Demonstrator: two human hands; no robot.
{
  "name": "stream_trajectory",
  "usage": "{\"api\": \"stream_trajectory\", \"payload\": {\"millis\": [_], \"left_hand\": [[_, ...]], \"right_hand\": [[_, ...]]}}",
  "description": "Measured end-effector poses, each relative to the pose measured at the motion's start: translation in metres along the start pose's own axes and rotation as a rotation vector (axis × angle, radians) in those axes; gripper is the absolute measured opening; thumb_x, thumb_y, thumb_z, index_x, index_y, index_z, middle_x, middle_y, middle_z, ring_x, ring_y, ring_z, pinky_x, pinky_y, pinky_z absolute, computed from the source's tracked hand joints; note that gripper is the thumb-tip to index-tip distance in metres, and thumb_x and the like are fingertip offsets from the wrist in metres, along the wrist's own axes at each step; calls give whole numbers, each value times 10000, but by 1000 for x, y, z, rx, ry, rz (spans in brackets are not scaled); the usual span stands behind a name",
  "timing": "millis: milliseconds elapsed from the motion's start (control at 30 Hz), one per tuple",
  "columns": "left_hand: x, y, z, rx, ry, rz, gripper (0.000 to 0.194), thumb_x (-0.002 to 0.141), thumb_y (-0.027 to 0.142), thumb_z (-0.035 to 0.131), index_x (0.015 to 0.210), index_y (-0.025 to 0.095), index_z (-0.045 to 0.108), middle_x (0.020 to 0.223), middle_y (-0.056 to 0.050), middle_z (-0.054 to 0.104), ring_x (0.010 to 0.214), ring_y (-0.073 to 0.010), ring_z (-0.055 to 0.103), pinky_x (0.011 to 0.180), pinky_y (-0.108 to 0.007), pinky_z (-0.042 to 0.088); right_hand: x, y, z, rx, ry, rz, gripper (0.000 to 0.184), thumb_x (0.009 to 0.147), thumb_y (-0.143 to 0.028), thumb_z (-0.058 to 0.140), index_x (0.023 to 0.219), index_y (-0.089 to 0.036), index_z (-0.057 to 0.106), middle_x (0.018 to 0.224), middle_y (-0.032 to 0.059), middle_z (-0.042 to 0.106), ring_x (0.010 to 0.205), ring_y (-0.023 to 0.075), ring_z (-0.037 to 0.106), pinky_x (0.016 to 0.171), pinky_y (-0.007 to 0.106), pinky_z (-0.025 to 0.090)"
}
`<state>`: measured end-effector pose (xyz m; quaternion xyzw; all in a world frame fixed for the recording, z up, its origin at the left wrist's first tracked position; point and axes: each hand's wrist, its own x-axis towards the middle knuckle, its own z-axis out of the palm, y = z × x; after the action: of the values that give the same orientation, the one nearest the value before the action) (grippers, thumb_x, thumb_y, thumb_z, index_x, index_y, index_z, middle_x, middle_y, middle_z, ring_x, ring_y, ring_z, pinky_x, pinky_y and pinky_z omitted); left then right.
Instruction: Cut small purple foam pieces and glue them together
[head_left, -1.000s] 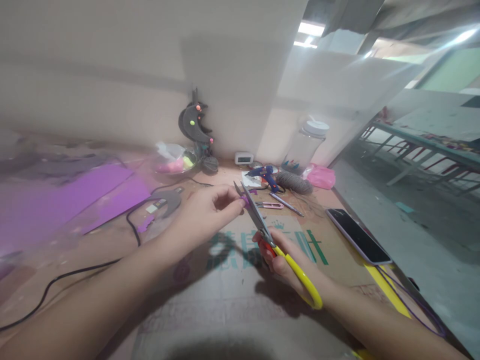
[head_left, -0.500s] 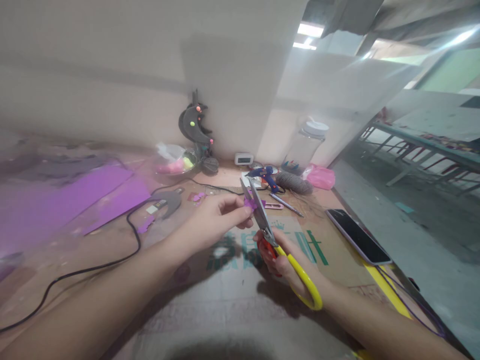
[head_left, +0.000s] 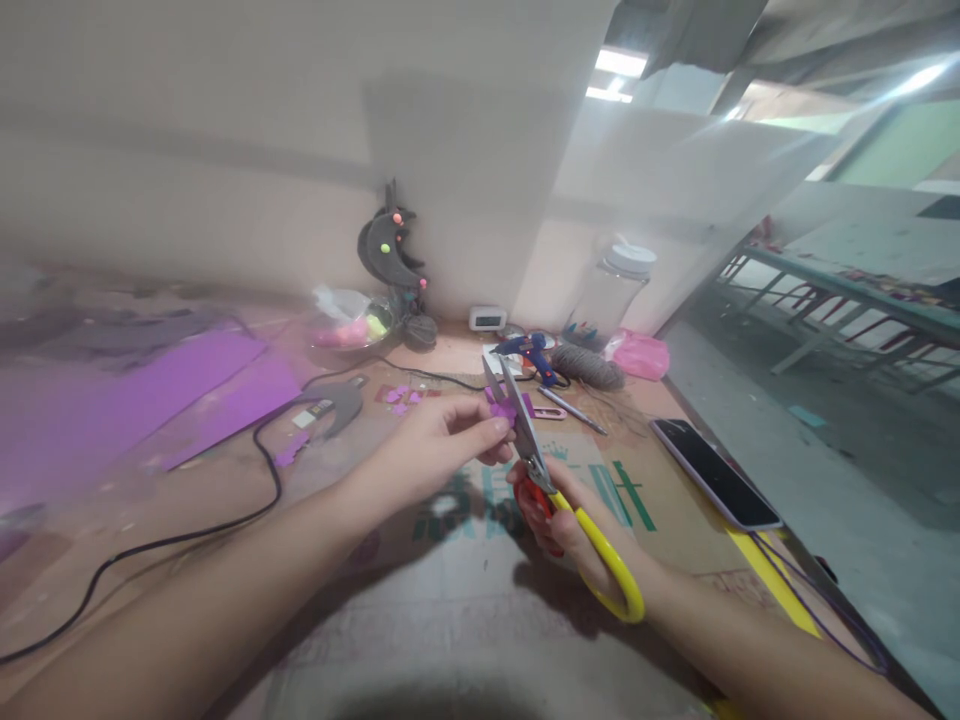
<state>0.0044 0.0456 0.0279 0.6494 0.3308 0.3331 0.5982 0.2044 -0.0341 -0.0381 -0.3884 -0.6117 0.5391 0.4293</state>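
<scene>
Between thumb and fingers, my left hand [head_left: 469, 428] pinches a small purple paper piece [head_left: 504, 409]. My right hand [head_left: 559, 515] is closed round the handles of a pair of scissors [head_left: 534, 450], one handle yellow and the other red. Its blades point away from me, slightly parted, and lie across the purple piece beside my left fingertips. Whether the blades touch the paper is hard to tell. Small purple cut-outs [head_left: 401, 397] lie on the table just beyond my left hand. Both hands are held above a printed cardboard sheet [head_left: 480, 600].
Purple sheets [head_left: 225, 390] lie left, near a black cable [head_left: 274, 480]. Behind stand a dark crescent ornament [head_left: 390, 250], a clear bottle [head_left: 607, 295] and a small digital display [head_left: 487, 319]. A blue glue gun [head_left: 534, 355], grey yarn [head_left: 589, 367], pen [head_left: 574, 410] and phone [head_left: 716, 472] are on the right.
My left hand has shifted slightly to the right, with the purple piece turned a little against the blades. The right hand and scissors stay nearly in place.
</scene>
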Motion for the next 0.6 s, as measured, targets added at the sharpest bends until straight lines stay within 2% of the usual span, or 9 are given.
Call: {"api": "stream_trajectory", "payload": {"millis": [600], "left_hand": [[2,-1,-2,68,23,107,257,924,326,580,745,159,655,741,-2,677,749,-132,638,736,-239,498]], "right_hand": [[0,-2,2,9,22,30,650,813,-772,576,1146,-217,514,759,-31,388,566,94,278,456,214,276]]}}
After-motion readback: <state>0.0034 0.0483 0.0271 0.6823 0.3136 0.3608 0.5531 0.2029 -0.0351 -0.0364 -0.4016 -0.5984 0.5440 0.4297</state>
